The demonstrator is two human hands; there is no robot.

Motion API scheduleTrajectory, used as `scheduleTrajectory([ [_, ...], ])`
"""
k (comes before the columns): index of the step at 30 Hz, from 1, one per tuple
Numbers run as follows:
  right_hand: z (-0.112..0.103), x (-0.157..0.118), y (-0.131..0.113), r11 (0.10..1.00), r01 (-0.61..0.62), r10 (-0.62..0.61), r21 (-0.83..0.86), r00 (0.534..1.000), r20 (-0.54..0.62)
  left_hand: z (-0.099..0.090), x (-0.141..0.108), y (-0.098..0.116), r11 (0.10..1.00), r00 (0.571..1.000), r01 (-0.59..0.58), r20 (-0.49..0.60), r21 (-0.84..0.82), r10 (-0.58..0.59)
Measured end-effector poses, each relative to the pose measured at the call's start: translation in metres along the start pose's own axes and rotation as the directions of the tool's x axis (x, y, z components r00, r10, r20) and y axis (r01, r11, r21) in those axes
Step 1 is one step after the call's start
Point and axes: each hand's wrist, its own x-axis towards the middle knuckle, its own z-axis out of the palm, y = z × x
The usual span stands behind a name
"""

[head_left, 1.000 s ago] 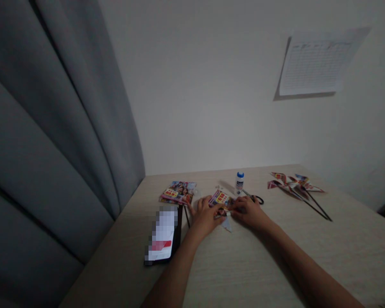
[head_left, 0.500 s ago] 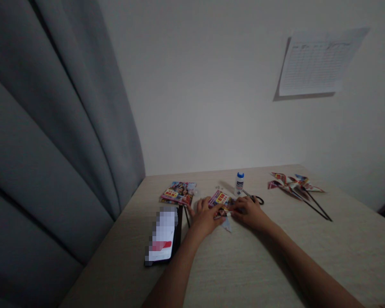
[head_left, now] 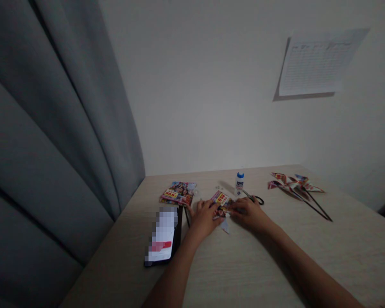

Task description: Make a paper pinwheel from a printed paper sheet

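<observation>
A colourful printed paper (head_left: 222,198) with a yellow price patch lies on the table between my hands, partly folded, and a pale pointed flap (head_left: 225,226) sticks out toward me. From the left, my left hand (head_left: 203,217) holds the paper down, with thumb and index finger on it and the other fingers bent beside it. My right hand (head_left: 247,212) has its fingertips closed on the paper's right edge; the exact grip is hidden. Just beyond my right hand are scissors (head_left: 259,199) with black handles and a glue bottle (head_left: 240,184) with a blue cap.
A stack of printed papers (head_left: 179,193) lies at the back left, with a phone (head_left: 163,235) in front and a thin dark stick (head_left: 188,217) alongside. Paper pinwheels (head_left: 293,184) with dark sticks rest at the right. A grey curtain (head_left: 93,107) hangs at the left.
The paper has turned slightly and shifted a little to the right under my fingers. Its pale flap has moved slightly left. Both hands have stayed nearly in place.
</observation>
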Motion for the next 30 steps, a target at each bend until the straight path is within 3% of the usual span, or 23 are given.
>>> scheduleTrajectory([
  [7, -0.002, 0.003, 0.007, 0.995, 0.057, -0.052, 0.083, 0.997, -0.058, -0.007, 0.000, -0.008, 0.999, 0.999, -0.021, 0.039, -0.024, 0.022],
  [15, 0.001, 0.005, 0.018, 0.977, 0.181, -0.168, 0.110, 0.979, -0.115, -0.019, -0.001, -0.017, 0.993, 0.982, -0.086, 0.162, -0.079, 0.098],
  [19, 0.005, 0.006, 0.017, 0.965, 0.221, -0.209, 0.144, 0.973, -0.097, -0.021, 0.001, -0.020, 0.992, 0.974, -0.102, 0.197, -0.076, 0.115],
  [30, 0.010, 0.002, 0.010, 0.992, 0.129, -0.129, 0.002, 0.990, -0.057, -0.022, 0.003, -0.022, 0.998, 0.997, -0.009, 0.072, -0.066, 0.014],
])
